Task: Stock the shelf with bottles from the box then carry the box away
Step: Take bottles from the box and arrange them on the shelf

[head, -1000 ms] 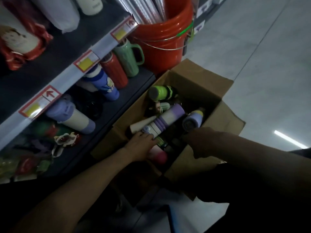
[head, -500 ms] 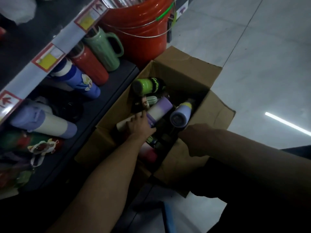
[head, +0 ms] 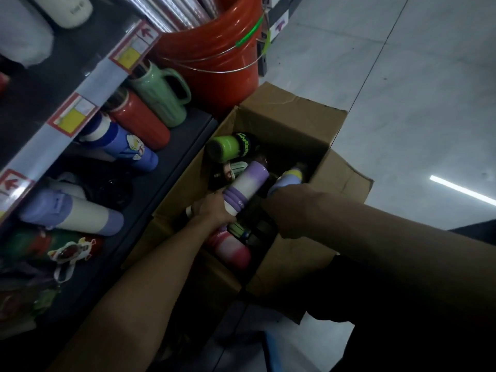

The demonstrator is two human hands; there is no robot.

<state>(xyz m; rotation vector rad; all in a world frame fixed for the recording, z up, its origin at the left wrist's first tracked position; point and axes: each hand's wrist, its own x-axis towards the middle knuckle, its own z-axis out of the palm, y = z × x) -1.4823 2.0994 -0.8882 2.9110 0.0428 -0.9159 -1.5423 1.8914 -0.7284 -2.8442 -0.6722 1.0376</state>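
An open cardboard box (head: 292, 122) stands on the floor against the bottom shelf (head: 177, 162). Several bottles lie inside it. My left hand (head: 212, 210) grips the ribbed lower end of a white and purple bottle (head: 248, 182), which tilts up out of the pile. My right hand (head: 284, 205) reaches in from the right and closes over the near end of a purple and yellow bottle (head: 291, 177); its fingers are hidden. A green bottle (head: 228, 149) lies at the far end of the box and a pink one (head: 232, 249) at the near end.
On the shelf lie a green mug (head: 161, 95), a red bottle (head: 139, 123), a blue bottle (head: 123, 146) and a purple and cream bottle (head: 72, 213). An orange bucket (head: 214, 52) stands behind the box. Pale tiled floor (head: 402, 103) spreads to the right.
My left hand has slid up onto the white and purple bottle and taken hold of it. My right hand has left the box's near edge and moved in over the purple and yellow bottle.
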